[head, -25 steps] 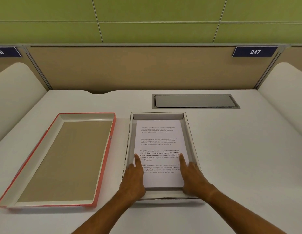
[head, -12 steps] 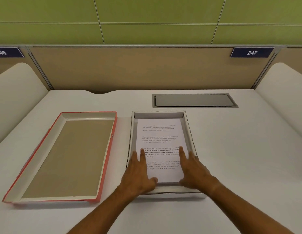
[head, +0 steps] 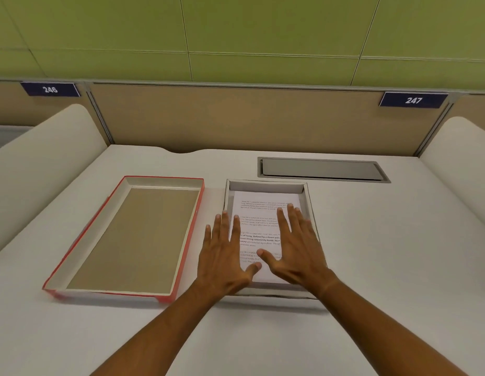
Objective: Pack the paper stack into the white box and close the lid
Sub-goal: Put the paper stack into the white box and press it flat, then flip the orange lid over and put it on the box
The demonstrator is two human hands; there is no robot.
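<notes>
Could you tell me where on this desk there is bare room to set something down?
The desk is bare right of the white box, below the grey cable hatch. Its near edge around the forearms is bare too. Crowded: only a narrow strip separates the box from the red-edged lid, and both hands (left hand, right hand) cover the paper stack.

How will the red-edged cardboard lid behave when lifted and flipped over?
The red-edged cardboard lid is probably light: shallow and empty. Its long thin walls may flex, so one-handed lifting could twist it. It sits flat beside the white box, unlikely to tip.
</notes>
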